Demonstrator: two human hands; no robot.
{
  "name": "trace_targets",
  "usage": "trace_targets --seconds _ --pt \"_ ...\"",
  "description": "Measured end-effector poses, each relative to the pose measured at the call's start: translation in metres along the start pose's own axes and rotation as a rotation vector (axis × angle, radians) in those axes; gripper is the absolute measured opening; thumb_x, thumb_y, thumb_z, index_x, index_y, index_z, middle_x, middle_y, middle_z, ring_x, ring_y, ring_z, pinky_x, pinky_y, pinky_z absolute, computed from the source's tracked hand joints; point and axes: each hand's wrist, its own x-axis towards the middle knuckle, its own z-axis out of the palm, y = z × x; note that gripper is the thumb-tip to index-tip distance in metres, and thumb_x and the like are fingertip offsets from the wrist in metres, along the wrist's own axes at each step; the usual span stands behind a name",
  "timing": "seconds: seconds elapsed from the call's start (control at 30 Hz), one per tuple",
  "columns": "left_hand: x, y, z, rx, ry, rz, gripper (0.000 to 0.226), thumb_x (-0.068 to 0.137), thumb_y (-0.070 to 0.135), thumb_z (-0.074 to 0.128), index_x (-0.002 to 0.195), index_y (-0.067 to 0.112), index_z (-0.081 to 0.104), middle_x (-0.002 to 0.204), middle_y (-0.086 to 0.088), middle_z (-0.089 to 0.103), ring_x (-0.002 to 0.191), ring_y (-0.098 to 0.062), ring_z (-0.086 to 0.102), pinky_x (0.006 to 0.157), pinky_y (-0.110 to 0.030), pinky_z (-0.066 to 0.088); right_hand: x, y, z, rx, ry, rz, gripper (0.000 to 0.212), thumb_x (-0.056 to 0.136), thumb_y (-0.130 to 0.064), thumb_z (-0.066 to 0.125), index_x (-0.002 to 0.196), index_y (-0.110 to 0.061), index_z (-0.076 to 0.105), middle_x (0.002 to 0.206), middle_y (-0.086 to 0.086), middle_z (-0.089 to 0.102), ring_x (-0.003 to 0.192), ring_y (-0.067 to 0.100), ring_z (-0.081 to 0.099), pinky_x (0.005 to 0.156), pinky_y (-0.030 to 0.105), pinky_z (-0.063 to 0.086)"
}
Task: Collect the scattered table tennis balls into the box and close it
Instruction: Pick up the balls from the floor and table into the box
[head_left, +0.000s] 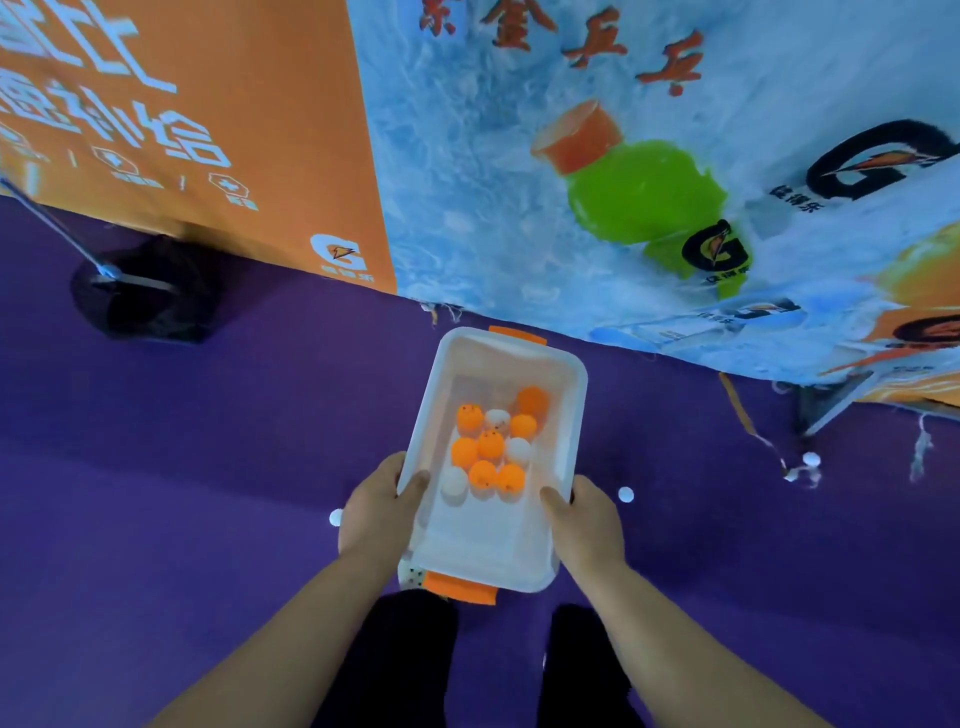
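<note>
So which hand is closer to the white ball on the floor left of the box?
Left. The left hand grips the left rim of the box, with the white ball right beside it. The right hand grips the opposite rim, across the box.

The person's left hand and left forearm, running down toward seven o'clock, are bare. The right hand and right forearm, toward five o'clock, are bare too. At six o'clock between them are the left leg and right leg, in plain black trousers.
</note>
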Motion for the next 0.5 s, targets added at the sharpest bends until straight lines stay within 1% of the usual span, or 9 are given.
trace_targets --seconds 0.1,0.17,0.23,0.33,0.43,0.5 --pt "0.047 -0.023 0.033 -0.003 0.026 -0.03 0.021 0.095 0.03 0.048 0.113 0.024 0.057 0.083 0.014 0.06 0.08 -0.015 0.057 0.06 -0.027 0.043 0.061 0.021 0.029 0.028 -0.027 -0.019 0.02 0.087 -0.027 0.052 0.07 -0.016 0.051 0.068 -0.001 0.055 0.062 0.014 0.053 0.052 0.027 0.037" --pt "0.082 -0.044 0.059 0.001 0.054 -0.043 0.021 0.094 0.03 0.049 0.112 0.024 0.058 0.085 0.011 0.062 0.083 -0.018 0.059 0.068 -0.034 0.047 0.103 0.04 0.053 0.044 -0.052 -0.048 0.02 0.087 -0.026 0.054 0.069 -0.017 0.05 0.069 -0.001 0.056 0.062 0.013 0.053 0.052 0.026 0.038" --pt "0.117 -0.07 0.086 0.005 0.075 -0.047 0.022 0.094 0.031 0.05 0.114 0.025 0.058 0.087 0.011 0.063 0.084 -0.019 0.06 0.071 -0.037 0.049 0.145 0.061 0.081 0.059 -0.069 -0.077 0.02 0.087 -0.025 0.055 0.07 -0.016 0.051 0.071 0.001 0.058 0.063 0.015 0.055 0.052 0.027 0.04" --pt "0.169 -0.109 0.127 0.005 0.116 -0.043 0.026 0.093 0.031 0.051 0.118 0.025 0.057 0.084 0.016 0.059 0.084 -0.017 0.059 0.067 -0.033 0.046 0.209 0.093 0.124 0.086 -0.079 -0.114 0.024 0.087 -0.022 0.055 0.065 -0.017 0.047 0.067 -0.001 0.054 0.06 0.014 0.052 0.053 0.028 0.039" --pt "0.218 -0.151 0.162 -0.007 0.145 -0.023 0.029 0.094 0.032 0.05 0.12 0.021 0.056 0.089 0.011 0.06 0.088 -0.02 0.057 0.074 -0.034 0.044 0.269 0.119 0.167 0.062 -0.092 -0.143 0.025 0.087 -0.024 0.054 0.065 -0.016 0.045 0.066 0.0 0.051 0.061 0.016 0.05 0.054 0.032 0.039" --pt "0.248 -0.186 0.179 -0.043 0.141 -0.014 0.026 0.095 0.034 0.047 0.115 0.023 0.059 0.086 0.012 0.063 0.087 -0.019 0.059 0.075 -0.034 0.045 0.305 0.134 0.195 0.01 -0.077 -0.206 0.024 0.087 -0.024 0.053 0.066 -0.014 0.045 0.066 0.0 0.05 0.062 0.019 0.049 0.054 0.033 0.038"
